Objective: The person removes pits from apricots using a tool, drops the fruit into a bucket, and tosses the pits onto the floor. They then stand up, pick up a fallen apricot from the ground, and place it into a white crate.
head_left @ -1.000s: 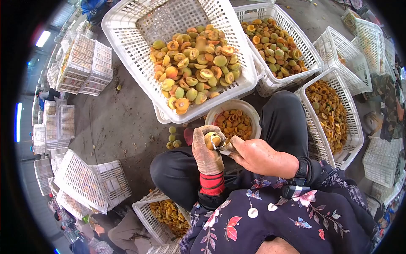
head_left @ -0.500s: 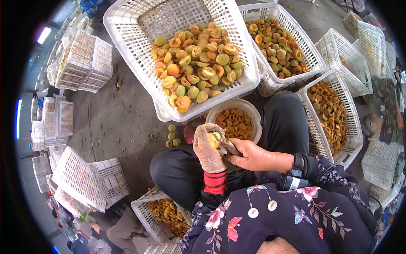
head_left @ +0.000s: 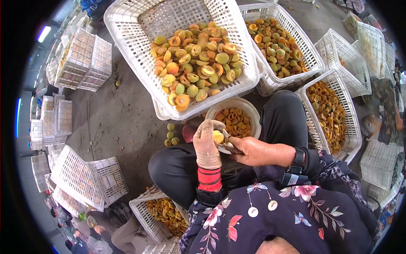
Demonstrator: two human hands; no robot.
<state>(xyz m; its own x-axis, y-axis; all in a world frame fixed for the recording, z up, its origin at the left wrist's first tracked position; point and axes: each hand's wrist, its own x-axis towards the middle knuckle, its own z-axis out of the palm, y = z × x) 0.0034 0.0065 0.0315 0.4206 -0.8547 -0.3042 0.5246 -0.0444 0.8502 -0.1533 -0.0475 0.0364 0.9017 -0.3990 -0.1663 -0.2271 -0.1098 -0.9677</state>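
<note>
My left hand [head_left: 208, 146], in a stained pale glove with a red band at the wrist, is closed around a yellow apricot piece [head_left: 218, 136]. My bare right hand [head_left: 260, 152] grips a small tool that looks like a peeler [head_left: 229, 144], its working end against the fruit. Fingers hide much of the tool. Just beyond both hands, between my knees, stands a white bucket [head_left: 256, 122] with orange apricot pieces in it. A large white crate [head_left: 249, 86] of halved apricots, green-yellow skin on, sits tilted in front of me.
Another crate of halves [head_left: 318, 63] stands at the front right. Crates of orange pieces are beside my right leg [head_left: 354, 139] and at lower left [head_left: 141, 218]. Several green fruits [head_left: 170, 135] lie on the floor near my left knee. Stacked crates [head_left: 84, 59] line the left; a person's legs [head_left: 127, 235] show at lower left.
Both hands stay together around the fruit. The tool's end has shifted from across the fruit's top to its right side, and more pale yellow flesh shows.
</note>
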